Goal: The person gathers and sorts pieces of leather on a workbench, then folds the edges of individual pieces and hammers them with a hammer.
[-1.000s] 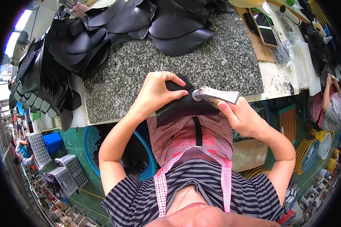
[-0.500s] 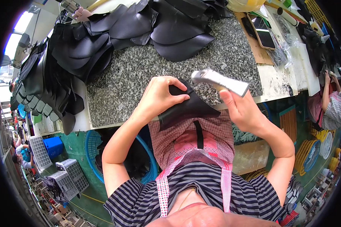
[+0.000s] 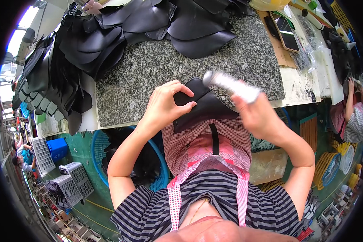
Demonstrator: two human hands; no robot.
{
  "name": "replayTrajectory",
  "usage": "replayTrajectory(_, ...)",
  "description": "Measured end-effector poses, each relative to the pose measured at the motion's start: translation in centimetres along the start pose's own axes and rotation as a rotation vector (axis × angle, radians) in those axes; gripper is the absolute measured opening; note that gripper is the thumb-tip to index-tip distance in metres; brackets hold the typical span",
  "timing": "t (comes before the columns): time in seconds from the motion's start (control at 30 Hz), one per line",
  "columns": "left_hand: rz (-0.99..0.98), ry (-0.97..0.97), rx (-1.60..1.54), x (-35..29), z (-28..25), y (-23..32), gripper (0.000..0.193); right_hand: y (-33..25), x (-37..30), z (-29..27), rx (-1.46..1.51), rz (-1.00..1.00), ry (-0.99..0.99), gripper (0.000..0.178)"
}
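Observation:
A black leather-like piece (image 3: 207, 108) lies at the near edge of the speckled stone slab (image 3: 157, 60), partly hanging over toward my apron. A seam line runs across its upper part. My left hand (image 3: 162, 103) holds this piece at its left side, with thumb and forefinger bent onto it. My right hand (image 3: 260, 117) is closed around the pale handle of a hammer (image 3: 230, 85), blurred by motion. The hammer's rounded metal head is over the piece's upper right edge; whether it touches cannot be told.
Stacked black cut pieces (image 3: 199, 36) cover the slab's far side and the left end of the table. A phone (image 3: 284, 32) lies at the far right. Below the table are a blue basket (image 3: 163, 173) with black pieces and grey crates (image 3: 78, 181). Other people work at both sides.
The hammer has shifted slightly and is more blurred. More of the black piece's upper part and its seam line shows beside my left hand. The whole view has shifted a little.

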State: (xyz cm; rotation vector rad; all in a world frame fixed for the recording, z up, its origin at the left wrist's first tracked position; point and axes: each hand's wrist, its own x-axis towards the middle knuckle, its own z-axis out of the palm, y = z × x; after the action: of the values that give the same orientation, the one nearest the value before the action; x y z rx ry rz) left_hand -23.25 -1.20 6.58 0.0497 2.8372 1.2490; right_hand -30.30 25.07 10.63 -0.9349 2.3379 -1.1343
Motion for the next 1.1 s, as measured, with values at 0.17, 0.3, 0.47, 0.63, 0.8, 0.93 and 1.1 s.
replayTrajectory(0.17, -0.005, -0.009, 0.001, -0.4, -0.1, -0.1, 0.026, 0.0, 1.2, -0.2, -0.182, -0.069, -0.051, 0.019)
replayTrajectory(0.3, 0.02, 0.006, 0.036, 0.1, 0.1, -0.3, 0.027, -0.4, 0.7, 0.8, -0.145, -0.054, -0.152, 0.022)
replayTrajectory(0.47, 0.011, 0.016, 0.033, -0.5, 0.2, -0.6, 0.027, -1.2, 1.4, 0.4, -0.032, -0.089, -0.041, 0.021)
replayTrajectory(0.63, 0.156, 0.104, 0.01, -1.5, 0.4, -1.1, 0.021, 0.0, 0.7, 2.3, -0.157, -0.015, -0.18, 0.024)
replayTrajectory(0.8, 0.105, 0.103, -0.026, -2.7, 0.0, -1.7, 0.019, -0.3, 1.4, 1.7, -0.14, -0.03, -0.18, 0.025)
replayTrajectory(0.93, 0.1, 0.097, -0.007, -2.7, -0.4, -1.3, 0.019, -2.2, 1.0, 0.4, -0.038, -0.062, -0.036, 0.025)
replayTrajectory(1.1, 0.079, 0.058, -0.004, -2.6, -0.5, -1.4, 0.019, -0.6, 1.1, 2.7, -0.072, -0.123, -0.168, 0.023)
